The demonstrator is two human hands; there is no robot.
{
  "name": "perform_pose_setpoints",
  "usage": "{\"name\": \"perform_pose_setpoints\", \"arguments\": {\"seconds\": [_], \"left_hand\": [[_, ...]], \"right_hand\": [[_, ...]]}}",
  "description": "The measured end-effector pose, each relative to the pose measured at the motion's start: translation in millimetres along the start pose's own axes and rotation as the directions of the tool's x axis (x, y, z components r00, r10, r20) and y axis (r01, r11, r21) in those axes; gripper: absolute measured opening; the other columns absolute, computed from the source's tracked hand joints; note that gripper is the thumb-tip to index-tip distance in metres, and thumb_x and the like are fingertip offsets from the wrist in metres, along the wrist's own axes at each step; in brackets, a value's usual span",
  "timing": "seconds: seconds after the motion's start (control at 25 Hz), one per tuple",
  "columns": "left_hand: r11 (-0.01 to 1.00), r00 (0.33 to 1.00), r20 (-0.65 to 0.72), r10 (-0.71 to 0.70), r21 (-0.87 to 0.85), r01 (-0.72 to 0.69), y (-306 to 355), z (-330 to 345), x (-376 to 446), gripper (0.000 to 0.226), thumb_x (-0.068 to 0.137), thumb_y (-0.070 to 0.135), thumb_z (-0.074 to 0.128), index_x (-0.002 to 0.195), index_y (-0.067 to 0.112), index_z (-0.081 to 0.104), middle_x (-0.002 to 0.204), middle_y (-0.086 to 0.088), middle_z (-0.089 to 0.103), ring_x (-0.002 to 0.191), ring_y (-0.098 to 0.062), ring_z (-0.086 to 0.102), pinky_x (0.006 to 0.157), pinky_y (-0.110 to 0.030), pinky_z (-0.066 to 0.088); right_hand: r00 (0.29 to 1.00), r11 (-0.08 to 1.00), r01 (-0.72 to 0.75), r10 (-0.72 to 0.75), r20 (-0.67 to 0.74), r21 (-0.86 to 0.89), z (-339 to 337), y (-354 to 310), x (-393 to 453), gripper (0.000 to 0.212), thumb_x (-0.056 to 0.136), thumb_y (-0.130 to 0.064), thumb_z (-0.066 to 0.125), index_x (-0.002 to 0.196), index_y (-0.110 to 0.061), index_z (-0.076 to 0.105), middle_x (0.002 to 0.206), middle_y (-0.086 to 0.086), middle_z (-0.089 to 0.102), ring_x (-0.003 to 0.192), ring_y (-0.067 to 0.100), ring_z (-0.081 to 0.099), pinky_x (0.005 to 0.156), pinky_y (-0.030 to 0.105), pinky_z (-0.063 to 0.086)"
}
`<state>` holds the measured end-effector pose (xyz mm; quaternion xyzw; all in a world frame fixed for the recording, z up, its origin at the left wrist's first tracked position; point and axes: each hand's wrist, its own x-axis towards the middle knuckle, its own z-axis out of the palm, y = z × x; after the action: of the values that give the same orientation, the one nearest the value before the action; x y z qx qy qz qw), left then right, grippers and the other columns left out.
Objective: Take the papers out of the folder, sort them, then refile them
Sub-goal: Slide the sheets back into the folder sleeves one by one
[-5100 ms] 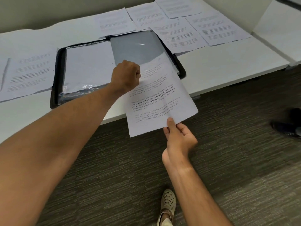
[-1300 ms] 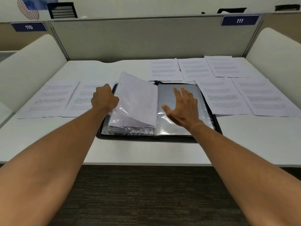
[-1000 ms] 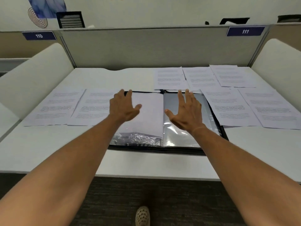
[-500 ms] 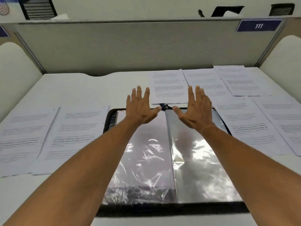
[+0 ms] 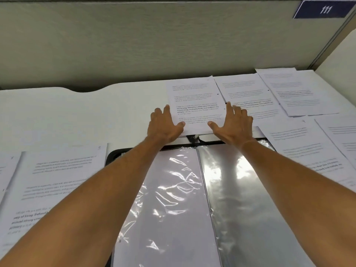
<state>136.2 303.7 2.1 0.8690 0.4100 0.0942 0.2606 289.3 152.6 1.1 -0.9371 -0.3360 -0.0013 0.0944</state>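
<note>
— Folder [image 5: 192,209] placement?
— Open at lower centre of the frame on the desk [image 5: 77,112], clear sleeves showing.
— Hands?
— Left hand [image 5: 164,125] and right hand [image 5: 233,124], fingers straight, rest flat on the side edges of one printed sheet [image 5: 194,105] just above the folder.

Both arms outstretched, left hand [image 5: 163,126] and right hand [image 5: 234,125] flat, fingers straight, thumbs inward.

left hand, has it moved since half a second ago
Yes. The left hand went forward, away from the person: it was over the far edge of the open folder, now it lies past that edge on the sheet beyond.
</note>
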Motion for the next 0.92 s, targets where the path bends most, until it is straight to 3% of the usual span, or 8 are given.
{"name": "perform_pose_setpoints", "arguments": {"seconds": [0.28,0.64,0.72,0.76,0.84,0.92], "left_hand": [[0.946,0.983,-0.004,-0.181,-0.275,0.173,6,4,25,0.055,0.089,0.025,0.063,0.137,0.007,0.041,0.134,-0.015,0.043,0.120,-0.031,0.049,0.091,-0.034,0.043],[0.874,0.952,0.030,-0.304,-0.388,0.291,17,3,33,0.043,0.091,0.015,0.062,0.130,0.006,0.046,0.130,-0.009,0.051,0.113,-0.027,0.054,0.080,-0.028,0.043],[0.855,0.947,0.044,-0.319,-0.418,0.308,17,5,36,0.040,0.091,0.014,0.061,0.129,0.006,0.048,0.119,-0.005,0.051,0.111,-0.025,0.054,0.082,-0.028,0.044],[0.840,0.942,0.048,-0.331,-0.439,0.317,16,5,36,0.035,0.091,0.013,0.062,0.123,0.007,0.051,0.110,-0.001,0.048,0.107,-0.025,0.054,0.084,-0.029,0.047],[0.813,0.926,0.026,-0.376,-0.471,0.343,13,7,39,0.008,0.089,0.010,0.062,0.094,0.013,0.057,0.091,0.007,0.049,0.094,-0.024,0.056,0.087,-0.034,0.053],[0.786,0.912,0.006,-0.411,-0.504,0.358,10,7,40,0.016,0.086,0.009,0.063,0.073,0.015,0.055,0.077,0.007,0.053,0.084,-0.024,0.060,0.082,-0.035,0.056]], "right_hand": [[0.984,0.927,-0.175,0.158,0.080,0.330,8,-3,26,0.057,0.097,-0.029,0.058,0.146,-0.007,0.039,0.137,0.019,0.050,0.131,0.036,0.043,0.105,0.043,0.038],[0.957,0.890,-0.284,0.284,0.053,0.358,9,4,40,0.040,0.092,-0.010,0.066,0.129,0.000,0.053,0.129,0.019,0.058,0.124,0.035,0.051,0.099,0.036,0.042],[0.942,0.852,-0.327,0.327,0.072,0.409,7,3,42,0.037,0.090,-0.010,0.068,0.125,-0.002,0.058,0.126,0.017,0.061,0.120,0.033,0.055,0.096,0.034,0.044],[0.933,0.825,-0.349,0.351,0.082,0.444,6,4,43,0.035,0.090,-0.010,0.069,0.123,-0.003,0.061,0.125,0.016,0.063,0.118,0.033,0.057,0.096,0.033,0.046],[0.917,0.773,-0.377,0.391,0.084,0.511,5,5,43,0.027,0.090,-0.011,0.067,0.117,-0.007,0.069,0.122,0.013,0.066,0.115,0.030,0.060,0.093,0.030,0.048],[0.897,0.712,-0.399,0.435,0.083,0.578,0,6,41,0.019,0.090,-0.010,0.066,0.107,-0.006,0.075,0.114,0.011,0.071,0.106,0.026,0.064,0.084,0.027,0.049]]}}
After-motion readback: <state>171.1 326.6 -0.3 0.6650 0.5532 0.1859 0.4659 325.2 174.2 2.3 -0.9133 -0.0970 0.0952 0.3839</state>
